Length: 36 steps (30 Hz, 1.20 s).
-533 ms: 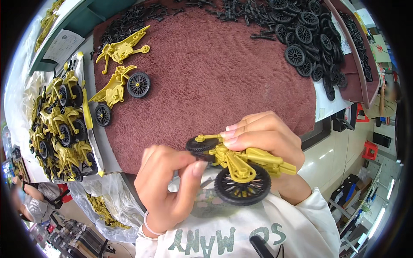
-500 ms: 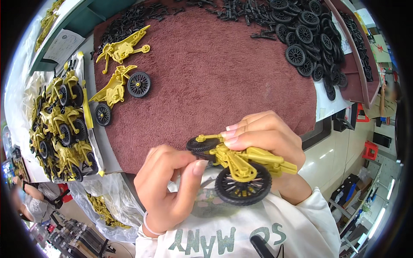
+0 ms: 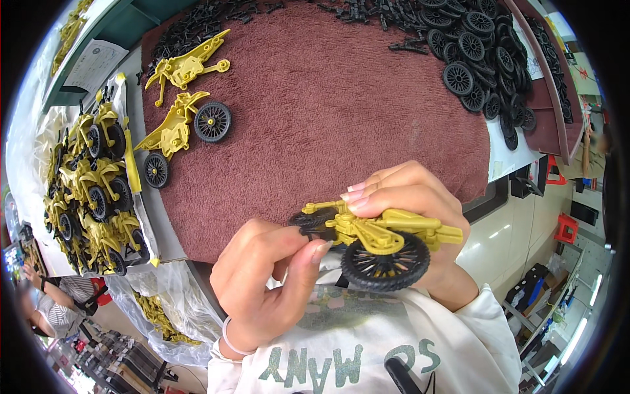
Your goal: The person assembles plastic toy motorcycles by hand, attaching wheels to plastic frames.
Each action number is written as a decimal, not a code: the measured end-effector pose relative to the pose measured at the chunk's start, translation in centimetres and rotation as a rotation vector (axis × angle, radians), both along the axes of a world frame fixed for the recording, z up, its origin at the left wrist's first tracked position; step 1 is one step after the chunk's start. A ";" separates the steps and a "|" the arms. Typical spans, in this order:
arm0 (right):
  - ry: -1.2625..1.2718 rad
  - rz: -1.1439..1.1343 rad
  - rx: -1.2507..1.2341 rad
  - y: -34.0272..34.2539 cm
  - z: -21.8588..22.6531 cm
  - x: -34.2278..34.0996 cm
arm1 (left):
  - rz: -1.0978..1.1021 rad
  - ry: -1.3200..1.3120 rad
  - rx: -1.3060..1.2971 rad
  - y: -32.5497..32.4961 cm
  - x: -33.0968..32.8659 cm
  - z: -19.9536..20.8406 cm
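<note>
Held above the near edge of the brown-red towel is a yellow toy motorcycle [image 3: 367,231] with black spoked wheels, lying tilted on its side. My right hand [image 3: 420,203] is closed around its body from the right, fingertips on top. One black wheel [image 3: 386,268] faces down toward my shirt; another wheel [image 3: 308,218] shows at the left end. There my left hand [image 3: 262,279] pinches a small black part [image 3: 320,232] against the motorcycle; thumb and forefinger hide most of that part, so its kind cannot be told.
On the towel [image 3: 315,118] lie a yellow half body [image 3: 188,69] and another half body [image 3: 172,128] with two wheels. Black wheels [image 3: 472,46] are heaped at far right, small black parts [image 3: 190,33] along the back. Assembled toy motorcycles [image 3: 92,190] stand crowded at left.
Both hands have shifted slightly right with the motorcycle. It has tipped a little, its lower wheel rising. My left fingertips have come closer in on its left end.
</note>
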State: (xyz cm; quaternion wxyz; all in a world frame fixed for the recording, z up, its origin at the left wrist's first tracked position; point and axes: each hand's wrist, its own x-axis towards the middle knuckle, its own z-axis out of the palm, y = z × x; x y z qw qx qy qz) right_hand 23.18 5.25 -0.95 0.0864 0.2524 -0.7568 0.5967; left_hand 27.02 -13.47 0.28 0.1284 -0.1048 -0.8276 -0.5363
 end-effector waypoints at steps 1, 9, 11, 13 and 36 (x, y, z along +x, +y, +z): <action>-0.017 -0.010 -0.013 0.0 0.0 0.1 | 0.013 0.035 -0.010 0.1 0.0 -0.1; -0.096 0.022 -0.070 0.0 0.1 0.2 | 0.077 0.033 0.023 0.6 0.3 -0.7; -0.058 0.045 -0.066 0.0 0.1 0.1 | 0.096 0.047 0.085 0.9 -0.1 -0.9; -0.056 0.046 -0.077 -0.3 0.3 0.2 | 0.057 0.081 0.077 0.6 -0.2 -1.6; 0.015 0.047 -0.062 -0.5 0.1 1.0 | 0.068 0.260 0.009 0.7 0.5 -2.4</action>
